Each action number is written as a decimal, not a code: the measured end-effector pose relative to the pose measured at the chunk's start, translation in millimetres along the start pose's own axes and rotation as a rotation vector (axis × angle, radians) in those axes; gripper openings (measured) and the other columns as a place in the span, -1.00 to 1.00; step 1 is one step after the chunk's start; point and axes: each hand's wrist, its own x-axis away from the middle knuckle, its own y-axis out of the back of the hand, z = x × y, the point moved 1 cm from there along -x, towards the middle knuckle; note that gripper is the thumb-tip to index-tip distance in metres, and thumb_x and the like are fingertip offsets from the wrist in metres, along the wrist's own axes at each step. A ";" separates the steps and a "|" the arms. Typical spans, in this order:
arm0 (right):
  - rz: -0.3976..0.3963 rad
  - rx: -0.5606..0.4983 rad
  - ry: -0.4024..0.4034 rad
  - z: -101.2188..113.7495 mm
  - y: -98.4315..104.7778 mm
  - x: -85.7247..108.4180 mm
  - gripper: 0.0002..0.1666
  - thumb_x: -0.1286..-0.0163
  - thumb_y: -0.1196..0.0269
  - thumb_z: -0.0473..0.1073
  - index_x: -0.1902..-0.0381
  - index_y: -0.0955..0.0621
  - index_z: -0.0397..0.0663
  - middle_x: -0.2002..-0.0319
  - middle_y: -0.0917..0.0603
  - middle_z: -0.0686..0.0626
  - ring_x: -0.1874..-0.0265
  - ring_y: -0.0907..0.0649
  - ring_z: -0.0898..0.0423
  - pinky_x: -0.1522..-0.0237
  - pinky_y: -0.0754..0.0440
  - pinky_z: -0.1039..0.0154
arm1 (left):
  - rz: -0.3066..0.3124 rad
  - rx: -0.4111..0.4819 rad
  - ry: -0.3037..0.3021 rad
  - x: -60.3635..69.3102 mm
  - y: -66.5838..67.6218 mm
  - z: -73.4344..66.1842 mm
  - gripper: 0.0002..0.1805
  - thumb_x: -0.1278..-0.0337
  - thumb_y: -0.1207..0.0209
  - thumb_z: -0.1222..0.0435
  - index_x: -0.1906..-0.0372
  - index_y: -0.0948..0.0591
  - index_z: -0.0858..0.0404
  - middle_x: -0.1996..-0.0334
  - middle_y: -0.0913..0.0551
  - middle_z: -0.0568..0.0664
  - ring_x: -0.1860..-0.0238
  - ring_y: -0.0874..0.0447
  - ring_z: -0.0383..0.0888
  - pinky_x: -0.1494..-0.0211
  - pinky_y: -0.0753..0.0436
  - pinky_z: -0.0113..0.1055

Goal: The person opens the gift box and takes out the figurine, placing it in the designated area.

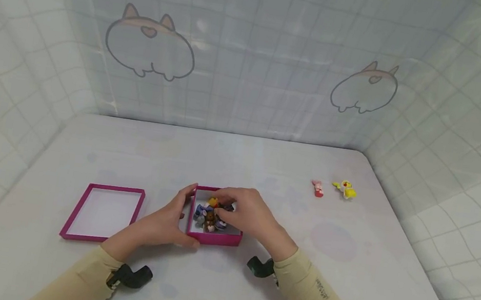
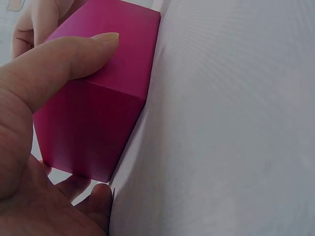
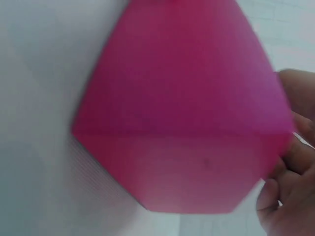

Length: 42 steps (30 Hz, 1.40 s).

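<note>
A magenta box stands uncovered on the table, several small figurines inside it. My left hand grips its left side; in the left wrist view the thumb of that hand presses one face of the box and the fingers lie at another. Over the box's right part, my right hand reaches in with thumb and fingers bent among the figurines. Whether it pinches one is hidden. The right wrist view shows the box's outside, with the right hand at its edge.
A square magenta-rimmed lid with a white inside lies at the left. Toward the back right are a pink and red figurine and a yellow and white one. A small brown piece is beside the box's left wall.
</note>
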 end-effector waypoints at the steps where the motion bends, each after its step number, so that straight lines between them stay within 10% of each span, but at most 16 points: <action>1: -0.018 -0.016 0.009 -0.3 -2.4 -0.3 -0.62 -0.26 -0.41 -0.17 -0.06 -0.69 -0.04 0.19 -0.75 0.11 0.23 -0.66 0.34 0.12 -0.69 0.15 | 0.001 -0.001 -0.006 0.1 -0.3 -0.2 0.49 0.42 -0.62 -0.08 -0.54 0.25 -0.17 -0.55 0.12 -0.04 -0.38 -0.26 0.09 -0.34 -0.41 0.03; 17: -0.006 0.166 0.146 -2.7 -25.5 -7.3 -0.75 -0.32 -0.38 0.03 0.16 -0.76 0.04 0.26 -0.72 0.24 0.33 -0.61 0.43 0.21 -0.59 0.51 | -0.004 0.012 -0.050 0.2 -4.5 -0.6 0.47 0.36 -0.61 -0.01 -0.55 0.24 -0.11 -0.54 0.10 0.02 -0.44 -0.14 0.07 -0.36 -0.38 0.04; 25: 0.077 0.240 0.252 -5.7 -10.6 -0.8 -0.73 -0.32 -0.37 0.08 0.19 -0.80 0.06 0.12 -0.70 0.10 -0.02 -0.57 0.14 -0.19 -0.50 0.23 | -0.006 -0.004 -0.010 -0.5 -5.2 -1.4 0.48 0.42 -0.62 -0.05 -0.54 0.24 -0.15 -0.54 0.07 -0.03 -0.42 -0.19 0.05 -0.34 -0.41 0.03; 36: 0.240 0.199 0.195 -7.7 2.1 1.0 -0.55 -0.24 -0.43 0.12 0.00 -0.72 0.03 0.04 -0.65 0.18 0.07 -0.58 0.28 0.00 -0.57 0.41 | -0.009 -0.008 -0.002 0.2 -4.5 -3.4 0.48 0.44 -0.62 -0.05 -0.54 0.23 -0.19 -0.53 0.07 -0.08 -0.42 -0.19 0.03 -0.32 -0.43 0.03; 42: 0.188 0.263 0.328 -7.8 -2.0 -1.2 -0.69 -0.27 -0.40 0.10 0.15 -0.77 0.06 0.19 -0.70 0.22 0.18 -0.60 0.34 0.05 -0.56 0.47 | -0.006 -0.007 -0.012 0.5 -4.4 -2.5 0.49 0.42 -0.62 -0.05 -0.54 0.25 -0.16 -0.54 0.08 -0.04 -0.43 -0.17 0.05 -0.35 -0.40 0.04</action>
